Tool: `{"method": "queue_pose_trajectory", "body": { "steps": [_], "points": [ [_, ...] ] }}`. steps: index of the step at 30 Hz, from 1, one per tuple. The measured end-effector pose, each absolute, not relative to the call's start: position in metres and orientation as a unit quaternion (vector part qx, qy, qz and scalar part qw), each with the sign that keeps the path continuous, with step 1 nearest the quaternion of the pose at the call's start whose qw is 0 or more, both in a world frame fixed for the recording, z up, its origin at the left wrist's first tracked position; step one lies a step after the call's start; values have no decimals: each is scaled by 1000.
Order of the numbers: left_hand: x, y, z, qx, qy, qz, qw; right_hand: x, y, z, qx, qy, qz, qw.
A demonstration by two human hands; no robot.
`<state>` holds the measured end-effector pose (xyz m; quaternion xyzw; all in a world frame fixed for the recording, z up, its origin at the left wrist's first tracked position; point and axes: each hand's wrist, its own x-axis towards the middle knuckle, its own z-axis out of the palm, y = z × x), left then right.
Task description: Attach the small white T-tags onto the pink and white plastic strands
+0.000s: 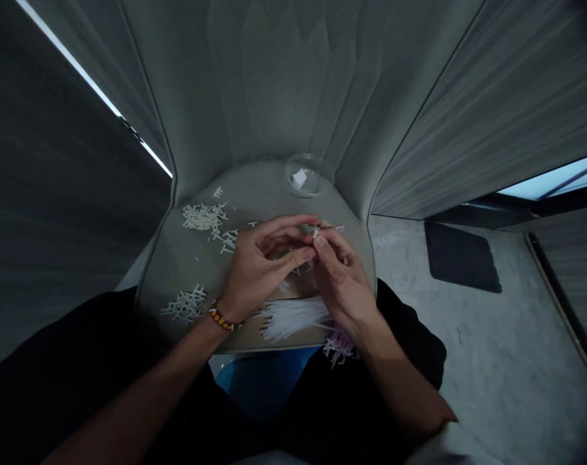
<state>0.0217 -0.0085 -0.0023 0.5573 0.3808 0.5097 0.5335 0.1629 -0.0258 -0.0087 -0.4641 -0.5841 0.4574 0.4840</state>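
Both hands meet above a grey chair seat (177,258). My right hand (340,274) pinches a small white piece (316,232) between thumb and fingertips. My left hand (268,255), with a beaded bracelet at the wrist, has curled fingers whose tips touch the same piece. A pink tip (340,228) shows behind the right fingers. Below the hands lies a bundle of long white sticks (293,316). Pink and white pieces (340,345) sit under my right wrist, at the seat's front edge.
Small white pieces form a pile (203,217) at the back left and another pile (185,303) at the front left. A clear round dish (317,184) holding a white scrap stands at the back. Something blue (264,381) is below the seat; a dark mat (462,257) lies on the floor.
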Motion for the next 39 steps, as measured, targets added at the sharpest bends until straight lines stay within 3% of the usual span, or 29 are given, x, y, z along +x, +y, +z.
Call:
{"method": "queue_pose_trajectory", "body": {
  "steps": [3, 9, 28, 39],
  "points": [
    [26, -15, -2, 588, 418, 545, 428, 159, -28, -4, -473, -475, 517, 533],
    [28, -23, 1, 660, 450, 540, 265, 153, -33, 4, -461, -463, 563, 505],
    [24, -20, 4, 685, 425, 542, 239, 151, -32, -3, -450, -381, 569, 573],
    [24, -15, -1, 662, 433, 576, 206, 161, -34, 10, -513, -571, 359, 531]
  ]
}}
